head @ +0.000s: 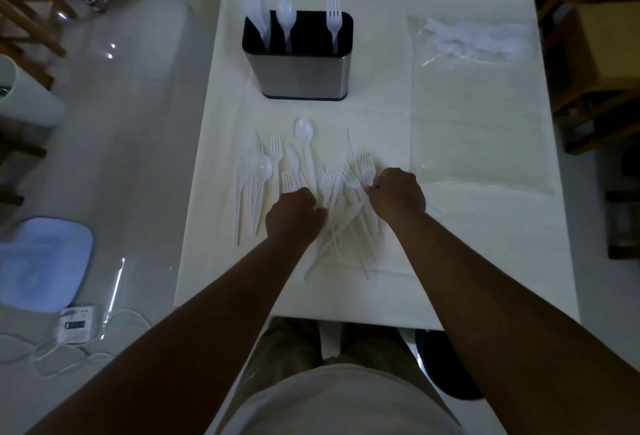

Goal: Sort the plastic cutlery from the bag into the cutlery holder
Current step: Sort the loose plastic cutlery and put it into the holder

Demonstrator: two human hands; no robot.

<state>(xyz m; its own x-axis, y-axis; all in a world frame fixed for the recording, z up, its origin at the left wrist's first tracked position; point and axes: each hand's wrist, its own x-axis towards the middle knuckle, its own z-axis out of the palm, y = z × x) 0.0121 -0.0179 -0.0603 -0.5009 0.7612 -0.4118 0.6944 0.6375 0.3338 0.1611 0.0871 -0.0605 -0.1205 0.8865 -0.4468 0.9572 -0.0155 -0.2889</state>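
A steel cutlery holder (301,71) with a black inside stands at the table's middle back. It holds knives (254,5) on the left, a spoon (286,15) in the middle and a fork (333,15) on the right. Several white plastic forks, spoons and knives lie in a loose pile (304,178) on the table in front of it. My left hand (294,218) is curled over the pile's middle. My right hand (398,194) is curled at the pile's right side, fingers among the forks. What each hand grips is hidden. A clear plastic bag (478,43) with more cutlery lies back right.
The table (485,261) wears a white cloth and ends near my legs. Wooden chairs (588,53) stand to the right and at the far left. On the glossy floor to the left lie a blue lid (41,261) and a white device with cables (78,323).
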